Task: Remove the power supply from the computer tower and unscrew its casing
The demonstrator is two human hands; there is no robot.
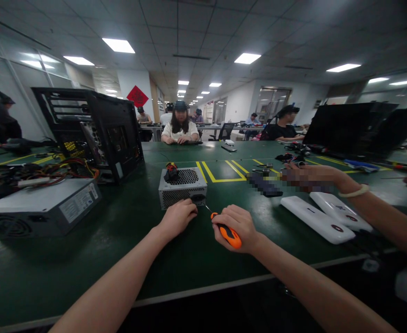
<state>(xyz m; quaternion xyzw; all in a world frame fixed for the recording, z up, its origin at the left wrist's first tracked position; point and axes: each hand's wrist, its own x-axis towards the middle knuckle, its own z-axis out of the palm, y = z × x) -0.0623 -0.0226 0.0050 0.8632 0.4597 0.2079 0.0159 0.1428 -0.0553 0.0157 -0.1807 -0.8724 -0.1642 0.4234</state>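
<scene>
A small grey computer power supply unit with a perforated top and front sits on the green table, a bundle of cables on top of it. Against its lower front edge, my left hand is closed with curled fingers, gripping or steadying it; the fingertips are partly hidden. My right hand is wrapped round an orange and black screwdriver. The thin shaft points up and left, its tip by the unit's right front corner; whether it touches a screw is too small to tell.
At left stand a larger power supply and an open black computer case. To the right lie two white power banks, beneath another person's hand and arm. Dark monitors stand far right; a person sits opposite.
</scene>
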